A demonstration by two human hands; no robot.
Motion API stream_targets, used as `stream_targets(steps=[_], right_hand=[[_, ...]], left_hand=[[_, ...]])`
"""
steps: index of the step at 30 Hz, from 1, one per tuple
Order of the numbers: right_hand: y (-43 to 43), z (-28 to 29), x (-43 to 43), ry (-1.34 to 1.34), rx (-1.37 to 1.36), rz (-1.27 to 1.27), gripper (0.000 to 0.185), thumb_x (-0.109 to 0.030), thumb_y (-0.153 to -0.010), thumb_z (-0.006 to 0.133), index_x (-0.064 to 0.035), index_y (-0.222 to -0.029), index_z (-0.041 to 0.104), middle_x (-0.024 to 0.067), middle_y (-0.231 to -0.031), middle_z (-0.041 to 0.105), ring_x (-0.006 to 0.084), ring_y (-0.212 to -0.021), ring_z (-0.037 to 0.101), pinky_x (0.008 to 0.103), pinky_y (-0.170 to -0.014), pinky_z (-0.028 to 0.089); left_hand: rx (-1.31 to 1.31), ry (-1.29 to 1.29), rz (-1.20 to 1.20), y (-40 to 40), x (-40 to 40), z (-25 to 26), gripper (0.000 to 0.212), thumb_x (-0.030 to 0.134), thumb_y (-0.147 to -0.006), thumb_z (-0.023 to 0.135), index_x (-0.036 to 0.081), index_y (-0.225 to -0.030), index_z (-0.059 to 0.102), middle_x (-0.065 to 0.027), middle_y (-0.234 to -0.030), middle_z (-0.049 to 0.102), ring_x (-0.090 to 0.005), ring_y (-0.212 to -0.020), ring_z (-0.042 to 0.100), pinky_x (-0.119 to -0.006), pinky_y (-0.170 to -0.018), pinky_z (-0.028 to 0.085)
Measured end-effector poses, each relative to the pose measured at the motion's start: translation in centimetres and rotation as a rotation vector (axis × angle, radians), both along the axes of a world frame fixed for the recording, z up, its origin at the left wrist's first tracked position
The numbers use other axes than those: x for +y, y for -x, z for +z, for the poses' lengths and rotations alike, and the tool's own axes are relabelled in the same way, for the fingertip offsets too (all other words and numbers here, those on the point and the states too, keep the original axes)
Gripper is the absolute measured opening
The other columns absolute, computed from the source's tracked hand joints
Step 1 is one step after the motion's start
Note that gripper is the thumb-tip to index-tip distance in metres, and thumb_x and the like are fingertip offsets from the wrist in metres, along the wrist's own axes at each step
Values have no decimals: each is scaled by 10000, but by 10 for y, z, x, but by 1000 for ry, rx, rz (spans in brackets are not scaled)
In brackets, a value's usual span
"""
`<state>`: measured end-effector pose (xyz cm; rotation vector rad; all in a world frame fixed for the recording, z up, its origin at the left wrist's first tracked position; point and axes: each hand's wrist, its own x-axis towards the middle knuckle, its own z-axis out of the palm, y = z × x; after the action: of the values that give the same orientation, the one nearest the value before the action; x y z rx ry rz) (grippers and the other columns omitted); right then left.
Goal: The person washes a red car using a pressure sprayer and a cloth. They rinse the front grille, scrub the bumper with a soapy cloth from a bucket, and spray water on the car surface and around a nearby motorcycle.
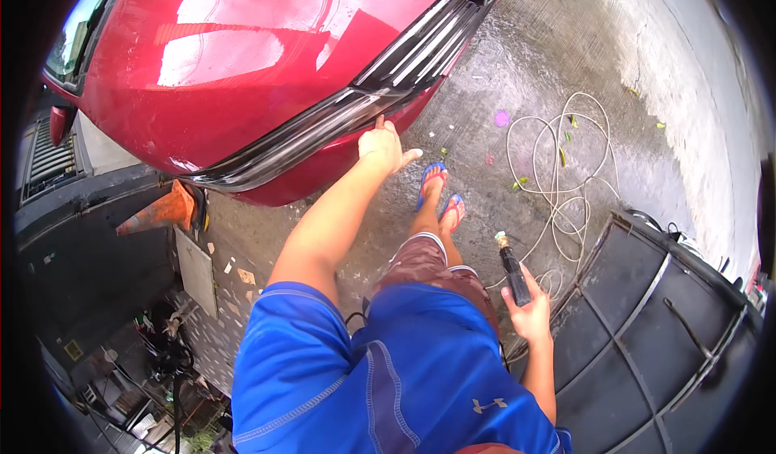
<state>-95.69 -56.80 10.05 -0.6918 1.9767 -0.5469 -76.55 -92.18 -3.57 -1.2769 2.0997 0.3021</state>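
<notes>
My left hand (pixel 381 148) reaches out to the front of a red car (pixel 273 96), its index finger at the bumper just below the headlight (pixel 285 142). The thumb sticks out to the side, and nothing is held in that hand. Whether the fingertip presses on the paint, I cannot tell. Low at my right side, my right hand (pixel 530 313) grips a short black spray nozzle (pixel 514 277) with a brass-coloured fitting and a pale tip pointing forward. Wet, shiny reflections cover the car's hood (pixel 242 24) and grille (pixel 433 45).
A thin pale hose (pixel 555 193) lies in loose loops on the wet concrete (pixel 485 90). To the right stands a dark metal gate (pixel 636 333). An orange traffic cone (pixel 160 211) leans beside a board (pixel 195 272) at left. Clutter (pixel 163 351) fills the lower left.
</notes>
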Motion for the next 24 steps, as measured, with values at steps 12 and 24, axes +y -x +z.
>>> stream_targets(steps=[12, 24], right_hand=[[-7, 3, -12, 7, -20, 34, 627, -182, -810, 747, -35, -1377, 524, 229, -1117, 690, 335, -1073, 676, 378, -920, 510], [-9, -9, -23, 65, -36, 48, 604, -184, -825, 729, -20, -1369, 526, 241, -1155, 671, 344, -1118, 652, 378, -942, 500]], left_hand=[[-17, -51, -40, 6, -13, -10, 1146, 859, -788, 418, -143, -1344, 387, -268, -1384, 509, -307, -1060, 681, -372, -891, 540], [-44, -14, -56, -49, 12, 40, 1134, 816, -818, 435, -131, -1420, 271, -242, -1544, 313, -314, -998, 695, -405, -820, 561]])
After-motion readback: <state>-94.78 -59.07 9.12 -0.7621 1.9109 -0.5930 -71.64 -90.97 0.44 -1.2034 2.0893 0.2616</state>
